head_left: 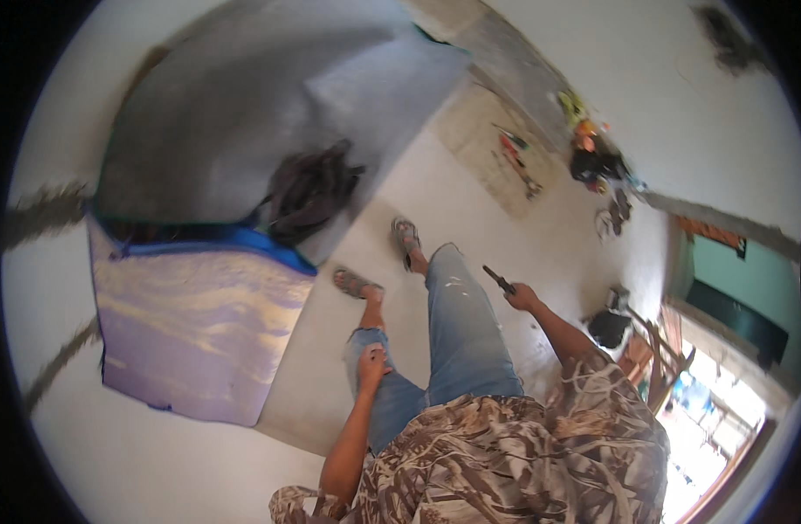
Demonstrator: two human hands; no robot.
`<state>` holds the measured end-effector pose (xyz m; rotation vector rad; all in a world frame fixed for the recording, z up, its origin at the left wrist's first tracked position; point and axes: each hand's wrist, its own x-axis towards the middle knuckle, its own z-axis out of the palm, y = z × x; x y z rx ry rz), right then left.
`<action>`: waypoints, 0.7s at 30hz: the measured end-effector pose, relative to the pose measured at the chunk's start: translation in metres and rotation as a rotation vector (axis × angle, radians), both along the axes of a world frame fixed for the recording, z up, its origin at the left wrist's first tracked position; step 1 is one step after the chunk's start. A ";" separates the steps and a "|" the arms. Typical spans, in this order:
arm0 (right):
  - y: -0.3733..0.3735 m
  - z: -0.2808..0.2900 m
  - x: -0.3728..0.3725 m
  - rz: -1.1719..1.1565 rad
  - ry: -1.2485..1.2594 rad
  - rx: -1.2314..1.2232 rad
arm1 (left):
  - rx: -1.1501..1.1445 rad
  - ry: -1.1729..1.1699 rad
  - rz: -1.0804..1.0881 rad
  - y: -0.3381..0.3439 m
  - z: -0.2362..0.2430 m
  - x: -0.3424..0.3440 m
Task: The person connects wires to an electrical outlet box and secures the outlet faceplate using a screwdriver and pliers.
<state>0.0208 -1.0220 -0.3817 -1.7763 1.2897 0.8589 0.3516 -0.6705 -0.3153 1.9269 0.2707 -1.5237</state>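
My right hand [523, 298] is closed around the end of a slim, dark hand tool [499, 280]. The tool points up and to the left above the pale floor; its exact kind is too small to tell. My left hand [371, 367] rests against my left leg near the knee, its fingers curled. A dark spot shows at those fingers, but whether they hold anything I cannot make out. Both hands are well apart, on either side of my jeans [467, 323].
Ahead to the left spreads a large grey sheet [217, 113] with a dark crumpled cloth [313, 192]. Nearer lies a purple-and-yellow patterned panel [199, 332]. Several tools [514, 157] lie on a tan sheet [470, 122]. Assorted items [597, 162] line the right wall; a bright doorway [710, 437] opens beyond.
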 end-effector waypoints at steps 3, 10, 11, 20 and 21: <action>-0.043 -0.033 -0.018 -0.058 0.101 -0.035 | -0.036 -0.046 -0.328 -0.026 -0.008 -0.007; -0.174 -0.191 -0.007 0.000 0.050 -0.053 | -0.115 -0.122 -0.373 -0.170 -0.056 -0.085; -0.187 -0.224 -0.001 -0.004 0.053 -0.041 | -0.105 -0.066 -0.335 -0.190 -0.068 -0.100; -0.323 -0.411 0.047 -0.174 0.057 -0.344 | 0.028 0.284 -0.089 -0.316 -0.213 -0.223; -0.330 -0.430 0.042 -0.145 0.032 -0.422 | 0.061 0.281 -0.071 -0.310 -0.225 -0.234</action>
